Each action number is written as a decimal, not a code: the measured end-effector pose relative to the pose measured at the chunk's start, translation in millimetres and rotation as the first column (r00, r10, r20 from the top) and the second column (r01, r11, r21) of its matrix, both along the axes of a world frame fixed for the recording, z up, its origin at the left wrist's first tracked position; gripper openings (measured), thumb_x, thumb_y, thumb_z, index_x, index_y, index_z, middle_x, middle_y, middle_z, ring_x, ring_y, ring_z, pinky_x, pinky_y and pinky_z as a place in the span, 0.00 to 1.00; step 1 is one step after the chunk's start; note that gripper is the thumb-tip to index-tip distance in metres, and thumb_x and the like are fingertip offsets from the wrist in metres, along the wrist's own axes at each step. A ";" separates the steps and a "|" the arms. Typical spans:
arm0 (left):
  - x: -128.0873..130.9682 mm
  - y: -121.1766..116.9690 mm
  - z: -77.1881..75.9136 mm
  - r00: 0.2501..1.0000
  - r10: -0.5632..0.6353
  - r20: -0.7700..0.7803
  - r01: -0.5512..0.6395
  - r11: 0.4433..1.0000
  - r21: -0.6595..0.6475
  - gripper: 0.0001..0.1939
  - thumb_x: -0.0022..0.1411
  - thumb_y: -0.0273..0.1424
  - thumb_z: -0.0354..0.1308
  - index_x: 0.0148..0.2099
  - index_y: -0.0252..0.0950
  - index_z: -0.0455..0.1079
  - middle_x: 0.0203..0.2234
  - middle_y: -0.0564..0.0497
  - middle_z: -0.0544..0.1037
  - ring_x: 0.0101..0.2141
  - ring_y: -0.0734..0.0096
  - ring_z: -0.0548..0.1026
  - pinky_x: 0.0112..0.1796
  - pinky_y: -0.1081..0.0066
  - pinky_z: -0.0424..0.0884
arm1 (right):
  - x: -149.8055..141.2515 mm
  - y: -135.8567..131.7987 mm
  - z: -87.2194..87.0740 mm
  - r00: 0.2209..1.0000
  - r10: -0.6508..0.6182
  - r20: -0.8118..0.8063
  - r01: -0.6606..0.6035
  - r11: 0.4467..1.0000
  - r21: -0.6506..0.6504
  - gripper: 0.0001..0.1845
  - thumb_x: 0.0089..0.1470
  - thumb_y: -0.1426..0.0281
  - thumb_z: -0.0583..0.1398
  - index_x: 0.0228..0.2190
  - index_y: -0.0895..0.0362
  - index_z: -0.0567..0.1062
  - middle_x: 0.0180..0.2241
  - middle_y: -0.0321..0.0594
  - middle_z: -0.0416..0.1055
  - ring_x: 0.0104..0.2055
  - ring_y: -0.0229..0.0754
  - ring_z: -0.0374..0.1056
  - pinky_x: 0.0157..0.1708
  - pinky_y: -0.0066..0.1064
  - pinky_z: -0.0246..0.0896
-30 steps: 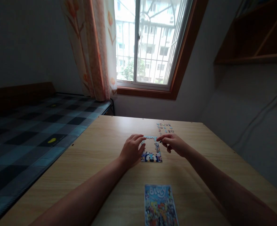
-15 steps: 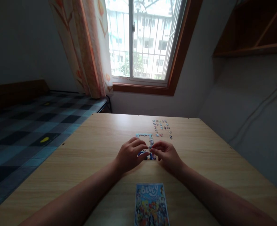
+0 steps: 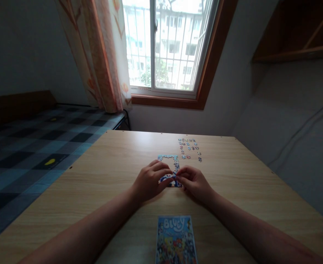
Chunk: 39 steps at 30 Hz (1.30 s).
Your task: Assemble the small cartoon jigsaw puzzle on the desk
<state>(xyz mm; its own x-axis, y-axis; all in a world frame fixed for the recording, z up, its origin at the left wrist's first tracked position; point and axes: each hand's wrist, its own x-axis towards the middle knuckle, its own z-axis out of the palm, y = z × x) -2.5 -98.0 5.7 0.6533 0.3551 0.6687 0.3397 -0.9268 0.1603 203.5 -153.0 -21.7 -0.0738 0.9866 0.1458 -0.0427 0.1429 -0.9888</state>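
A partly joined jigsaw puzzle (image 3: 177, 163) lies on the wooden table, its pieces forming a border around bare wood, with a darker blue strip at the near side. My left hand (image 3: 150, 179) rests over its left and near part, thumb and fingers apart, hiding some of it. At the right edge my right hand (image 3: 196, 182) pinches a small puzzle piece (image 3: 175, 175) between thumb and forefinger. Both hands' fingertips nearly meet there. Beyond, several loose puzzle pieces (image 3: 189, 148) are spread out in rows.
A colourful Bluey picture box or card (image 3: 175, 240) lies between my forearms at the near side of the table (image 3: 117, 161). A bed with a checked cover (image 3: 76, 137) stands on the left. Ahead are a curtain (image 3: 103, 66) and a barred window; a shelf (image 3: 296, 55) hangs at right.
My right fingertips have shifted slightly down and nearer the puzzle with the piece. My left hand has hardly moved. The camera view has tilted a little.
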 end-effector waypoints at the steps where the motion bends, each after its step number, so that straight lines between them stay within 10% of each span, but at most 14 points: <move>1: 0.0 0.2 -0.6 1.000 0.000 -0.002 0.000 1.000 0.001 0.09 0.70 0.36 0.58 0.43 0.39 0.77 0.38 0.49 0.81 0.40 0.65 0.75 0.43 0.63 0.75 | -0.5 -0.3 0.3 1.000 0.002 0.002 -0.002 1.000 0.011 0.19 0.47 0.54 0.72 0.31 0.55 0.76 0.24 0.33 0.71 0.23 0.34 0.64 0.21 0.26 0.60; 9: -0.2 2.7 -6.3 1.000 -0.007 -0.010 0.006 0.999 -0.041 0.06 0.67 0.31 0.59 0.43 0.38 0.76 0.39 0.47 0.80 0.41 0.64 0.75 0.44 0.62 0.75 | 1.5 -2.5 1.1 0.953 -0.109 0.283 0.043 0.972 0.232 0.09 0.55 0.62 0.67 0.33 0.54 0.79 0.31 0.40 0.77 0.33 0.41 0.72 0.26 0.29 0.64; 16: 0.4 2.5 -6.3 0.999 -0.022 -0.034 0.019 0.996 -0.084 0.06 0.66 0.31 0.58 0.42 0.39 0.76 0.39 0.47 0.80 0.41 0.63 0.75 0.44 0.62 0.75 | 8.1 -1.4 6.5 0.847 -0.251 0.468 -0.067 0.824 0.563 0.05 0.60 0.66 0.65 0.37 0.49 0.83 0.40 0.43 0.81 0.43 0.47 0.75 0.42 0.40 0.71; 39: -4.0 21.6 -27.0 0.898 0.392 -0.200 -0.427 0.885 -0.185 0.29 0.59 0.38 0.65 0.61 0.39 0.68 0.58 0.40 0.73 0.59 0.47 0.68 0.59 0.47 0.64 | 19.9 19.2 -9.0 0.640 -0.323 0.698 -0.166 0.828 0.535 0.06 0.60 0.68 0.65 0.34 0.48 0.85 0.37 0.40 0.83 0.43 0.47 0.76 0.48 0.42 0.66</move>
